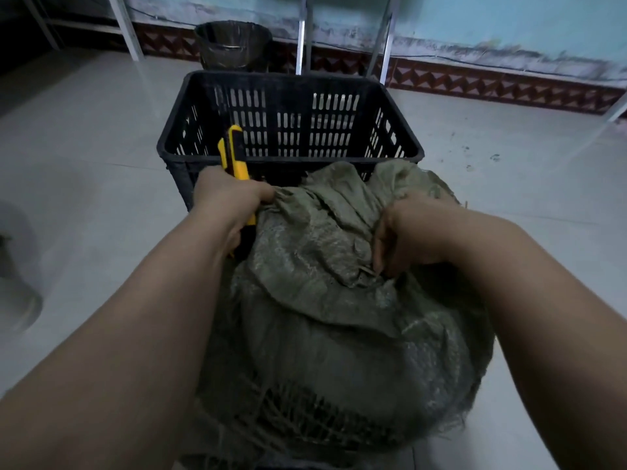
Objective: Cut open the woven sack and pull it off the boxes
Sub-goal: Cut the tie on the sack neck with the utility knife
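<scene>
- Woven sack (332, 300) sits bunched between my arms, just on the near side of the black crate (288, 83), and no boxes show yet.
- My left hand (227, 198) curls round the yellow utility knife (234, 154) and a fold of sack.
- My right hand (414, 228) pinches cloth on the right.
- Frayed threads nearest me suggest the cutting is done, I judge; the pulling off remains.

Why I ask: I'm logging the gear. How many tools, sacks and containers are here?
Tools: 1, the utility knife
Sacks: 1, the woven sack
Containers: 2, the black crate and the dark bucket
Total: 4
</scene>
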